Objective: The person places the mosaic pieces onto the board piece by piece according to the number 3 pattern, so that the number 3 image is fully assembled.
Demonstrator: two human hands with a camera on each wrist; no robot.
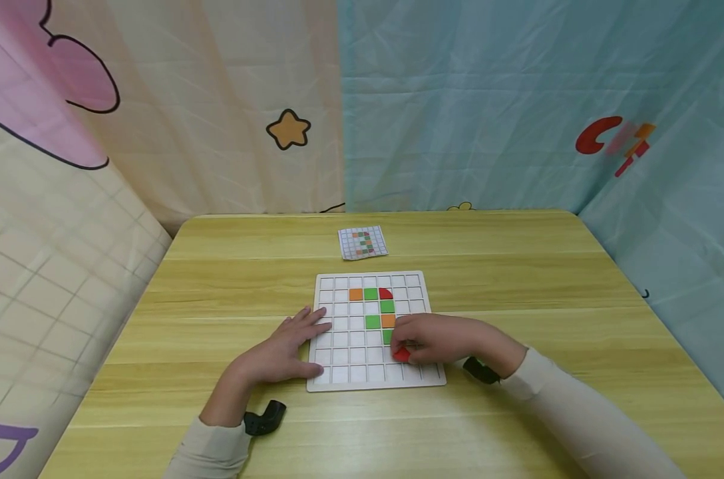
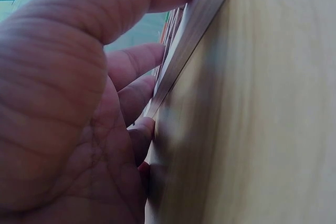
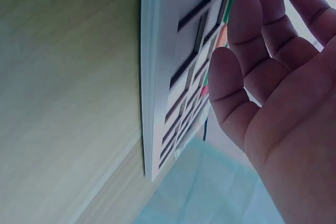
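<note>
A white grid board (image 1: 341,374) lies on the table, with several orange, green and red pieces set in its cells. An orange tile (image 1: 355,295), a green tile (image 1: 370,294) and a red rounded piece (image 1: 385,293) form the upper row. My left hand (image 1: 278,351) rests on the board's left edge with its fingers spread. Between the thumb and fingers of my right hand (image 1: 440,338) is a red piece (image 1: 402,354), held low over the board's right half, below the lowest green tile (image 1: 387,336). The red piece's full outline is hidden by the fingers.
Behind the board lies a small printed card (image 1: 347,250) showing a grid with a coloured pattern. Black wrist devices (image 1: 266,418) are worn on both arms. The wooden table (image 1: 230,286) reaches back to printed curtains (image 1: 458,100).
</note>
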